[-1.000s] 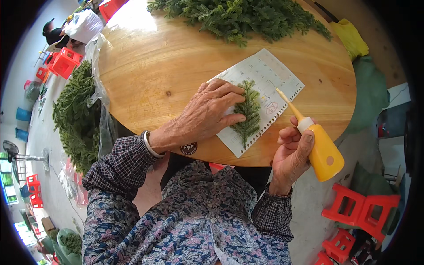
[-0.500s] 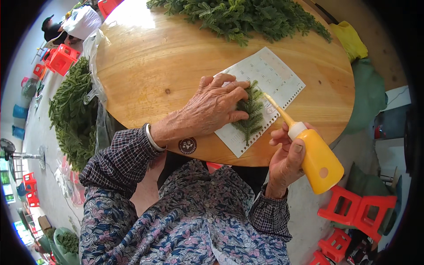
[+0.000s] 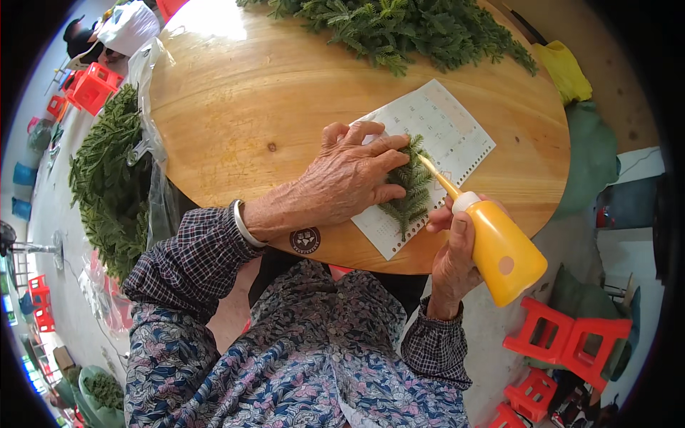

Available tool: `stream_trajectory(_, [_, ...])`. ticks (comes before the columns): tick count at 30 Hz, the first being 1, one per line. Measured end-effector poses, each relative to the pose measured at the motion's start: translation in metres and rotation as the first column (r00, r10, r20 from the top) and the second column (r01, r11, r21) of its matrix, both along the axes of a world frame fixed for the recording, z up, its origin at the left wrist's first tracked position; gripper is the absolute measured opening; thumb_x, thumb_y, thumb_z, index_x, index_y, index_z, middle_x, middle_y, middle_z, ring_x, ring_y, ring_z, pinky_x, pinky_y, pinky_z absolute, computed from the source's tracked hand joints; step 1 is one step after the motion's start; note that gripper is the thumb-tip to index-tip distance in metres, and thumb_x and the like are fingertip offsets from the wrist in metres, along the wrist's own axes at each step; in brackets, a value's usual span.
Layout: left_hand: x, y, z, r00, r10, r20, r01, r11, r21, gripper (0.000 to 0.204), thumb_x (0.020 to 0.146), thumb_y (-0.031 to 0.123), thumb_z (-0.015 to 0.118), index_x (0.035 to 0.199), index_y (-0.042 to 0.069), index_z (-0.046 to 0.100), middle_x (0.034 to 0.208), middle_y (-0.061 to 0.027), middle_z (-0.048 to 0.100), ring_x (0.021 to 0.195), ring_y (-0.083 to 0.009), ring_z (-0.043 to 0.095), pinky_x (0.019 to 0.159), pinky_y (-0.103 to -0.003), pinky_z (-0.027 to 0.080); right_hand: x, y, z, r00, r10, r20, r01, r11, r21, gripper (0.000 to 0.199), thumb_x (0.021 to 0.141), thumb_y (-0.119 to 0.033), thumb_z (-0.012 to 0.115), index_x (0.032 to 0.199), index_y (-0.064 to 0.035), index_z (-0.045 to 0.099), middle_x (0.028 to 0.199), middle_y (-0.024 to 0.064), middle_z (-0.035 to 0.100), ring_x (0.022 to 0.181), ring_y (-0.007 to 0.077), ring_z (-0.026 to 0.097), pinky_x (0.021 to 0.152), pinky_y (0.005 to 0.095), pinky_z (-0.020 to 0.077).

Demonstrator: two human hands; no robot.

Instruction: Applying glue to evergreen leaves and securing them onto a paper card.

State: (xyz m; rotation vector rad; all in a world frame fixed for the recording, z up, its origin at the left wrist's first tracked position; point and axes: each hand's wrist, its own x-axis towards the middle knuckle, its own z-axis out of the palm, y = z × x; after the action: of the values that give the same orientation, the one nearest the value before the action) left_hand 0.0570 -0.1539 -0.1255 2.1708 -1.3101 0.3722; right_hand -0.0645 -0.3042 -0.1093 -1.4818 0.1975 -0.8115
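A sheet of paper (image 3: pixel 435 143) lay on the counter (image 3: pixel 250 107) near its 5 o'clock edge, a fern sprig (image 3: pixel 408 187) on it. A heap of sprigs (image 3: pixel 407 28) sat at 12 o'clock. Off the counter, another pile (image 3: pixel 107 185) lay at 9 o'clock, stools (image 3: pixel 571 342) at 4.

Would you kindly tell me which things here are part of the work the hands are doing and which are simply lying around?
In use:
- left hand pressing the green sprig
- white printed sheet under the sprig
- right hand holding the yellow squeeze bottle, nozzle at the sprig
- round wooden table

Lying about:
- pile of green sprigs at the table's far edge
- bagged greenery on the left
- red stools
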Motion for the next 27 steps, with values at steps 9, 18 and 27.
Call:
stream_trajectory(9, [-0.002, 0.001, 0.006, 0.999, 0.016, -0.044, -0.015, 0.999, 0.029, 0.038, 0.084, 0.034, 0.065, 0.113, 0.01, 0.062, 0.135, -0.0013, 0.05, 0.126, -0.0233, 0.037, 0.1, -0.044, 0.023, 0.003, -0.002, 0.0, 0.998, -0.022, -0.054, 0.022, 1.0, -0.008, 0.042, 0.079, -0.002, 0.067, 0.115, -0.002, 0.045, 0.096, 0.0118, 0.055, 0.067, 0.0167, 0.061, 0.06, 0.0239, 0.0508])
stream_trajectory(18, [0.0, -0.001, -0.003, 1.0, 0.01, 0.012, -0.01, 1.0, -0.025, 0.036, 0.083, 0.035, 0.064, 0.108, 0.009, 0.062, 0.131, -0.0039, 0.052, 0.12, -0.0256, 0.04, 0.095, -0.046, 0.024, -0.001, 0.002, -0.001, 0.99, -0.118, -0.077, 0.115, 0.992, -0.043, 0.042, 0.074, -0.002, 0.072, 0.11, -0.0011, 0.05, 0.096, 0.0107, 0.056, 0.064, 0.015, 0.058, 0.059, 0.0225, 0.0497])
stream_trajectory(27, [0.0, -0.001, -0.003, 1.0, 0.006, 0.014, -0.006, 1.0, -0.024, 0.038, 0.084, 0.036, 0.063, 0.109, 0.008, 0.062, 0.131, -0.0046, 0.053, 0.121, -0.026, 0.039, 0.095, -0.046, 0.024, -0.003, -0.007, -0.011, 0.983, -0.179, -0.028, 0.168, 0.959, -0.226, 0.041, 0.071, -0.002, 0.074, 0.106, -0.0001, 0.054, 0.097, 0.0109, 0.057, 0.06, 0.0137, 0.055, 0.059, 0.0224, 0.0488])
